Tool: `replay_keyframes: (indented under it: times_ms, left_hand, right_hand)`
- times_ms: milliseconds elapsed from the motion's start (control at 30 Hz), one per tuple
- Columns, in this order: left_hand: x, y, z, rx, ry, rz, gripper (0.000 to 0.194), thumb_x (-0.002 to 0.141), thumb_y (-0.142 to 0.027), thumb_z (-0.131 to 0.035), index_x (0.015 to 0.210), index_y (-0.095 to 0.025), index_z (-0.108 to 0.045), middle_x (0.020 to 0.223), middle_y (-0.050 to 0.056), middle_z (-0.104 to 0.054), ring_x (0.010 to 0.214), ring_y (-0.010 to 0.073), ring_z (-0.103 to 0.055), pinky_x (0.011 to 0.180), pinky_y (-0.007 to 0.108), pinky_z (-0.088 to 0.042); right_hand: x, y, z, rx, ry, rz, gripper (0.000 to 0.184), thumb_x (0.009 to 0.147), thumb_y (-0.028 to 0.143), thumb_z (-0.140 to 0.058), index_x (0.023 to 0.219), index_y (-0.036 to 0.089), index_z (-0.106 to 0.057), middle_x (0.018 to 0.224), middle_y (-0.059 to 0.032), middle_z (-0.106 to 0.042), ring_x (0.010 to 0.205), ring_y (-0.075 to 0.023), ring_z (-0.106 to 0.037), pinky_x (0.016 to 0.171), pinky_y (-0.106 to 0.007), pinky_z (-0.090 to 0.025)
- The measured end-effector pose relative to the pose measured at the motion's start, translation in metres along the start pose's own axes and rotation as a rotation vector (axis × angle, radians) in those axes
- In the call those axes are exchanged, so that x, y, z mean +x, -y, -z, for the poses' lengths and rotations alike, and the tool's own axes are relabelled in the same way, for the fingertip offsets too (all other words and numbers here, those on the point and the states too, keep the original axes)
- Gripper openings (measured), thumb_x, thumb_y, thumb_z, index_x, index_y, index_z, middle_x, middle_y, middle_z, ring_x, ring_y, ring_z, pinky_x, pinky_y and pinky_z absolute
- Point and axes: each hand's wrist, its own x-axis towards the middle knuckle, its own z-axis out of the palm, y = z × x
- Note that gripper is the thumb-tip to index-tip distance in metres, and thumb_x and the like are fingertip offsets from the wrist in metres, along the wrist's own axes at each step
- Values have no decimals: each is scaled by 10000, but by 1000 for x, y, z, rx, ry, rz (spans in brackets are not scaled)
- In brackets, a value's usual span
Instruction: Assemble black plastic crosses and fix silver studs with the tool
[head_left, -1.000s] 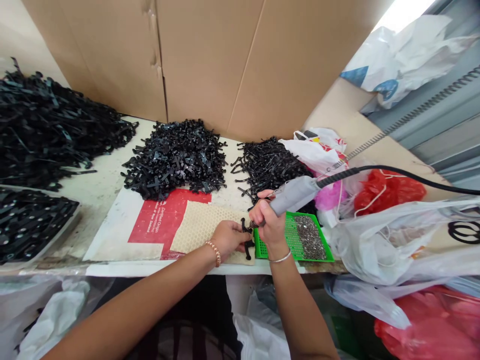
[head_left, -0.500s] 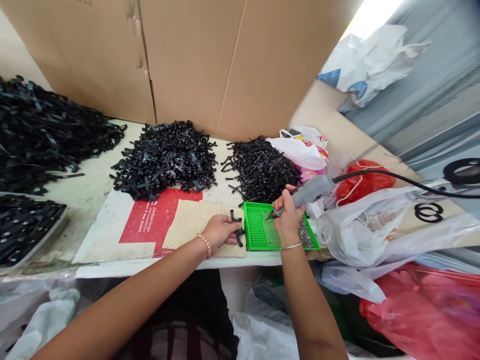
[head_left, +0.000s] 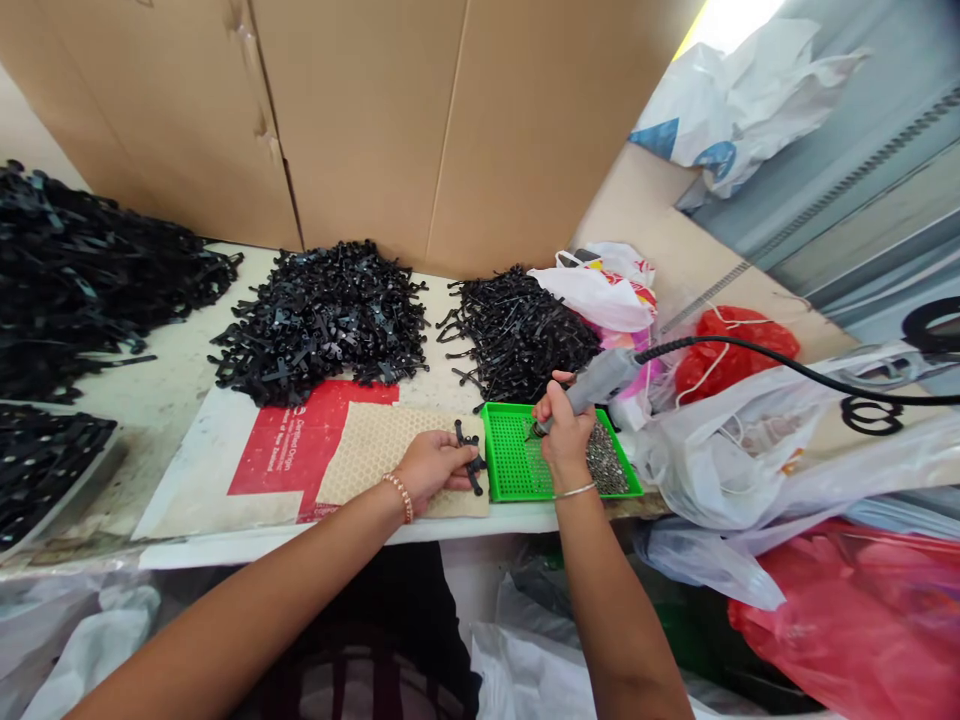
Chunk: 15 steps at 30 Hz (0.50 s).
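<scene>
Between the thumb and fingers of my left hand [head_left: 433, 470] is a small black plastic part [head_left: 470, 458] with rounded ends, held over the beige textured mat [head_left: 375, 450]. My right hand [head_left: 566, 432] is wrapped round a grey electric screwdriver [head_left: 604, 380], its cable running off to the right. The screwdriver's tip points down and left above the green perforated tray [head_left: 510, 494]. Small metal screws [head_left: 607, 462] lie heaped at the tray's right side, partly hidden behind my right hand. Whether a screw sits on the tip is too small to tell.
Behind the mat lie a middle heap of black parts [head_left: 326, 320] and a right heap [head_left: 517, 335]. A larger pile [head_left: 90, 270] spreads at the left. Cardboard [head_left: 360, 130] stands along the back. Plastic bags [head_left: 720, 450] crowd the right side, under the black cable [head_left: 787, 375].
The view has shifted slightly. My right hand and the screwdriver stay over the green tray with little movement. My left hand keeps hold of the black part by the tray's left edge.
</scene>
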Motion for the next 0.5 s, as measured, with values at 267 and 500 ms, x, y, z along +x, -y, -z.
replay_keyframes:
  times_ms: [267, 500]
  left_hand:
    - [-1, -1, -1, -22, -6, 8, 120, 820, -78, -626, 717, -107, -573, 692, 67, -685, 586, 135, -674, 490, 186, -539]
    - [-1, -1, 0, -19, -5, 7, 118, 812, -86, -641, 716, -108, -576, 692, 66, -683, 586, 134, -673, 491, 185, -535]
  right_hand:
    - [0, 3, 0, -22, 9, 1, 313, 699, 357, -710, 918, 188, -561, 447, 107, -439, 388, -74, -357, 425, -202, -333]
    - [0, 3, 0, -8, 3, -13, 315, 691, 366, -708, 906, 194, -555, 441, 109, -430, 382, -73, -352, 424, -200, -330]
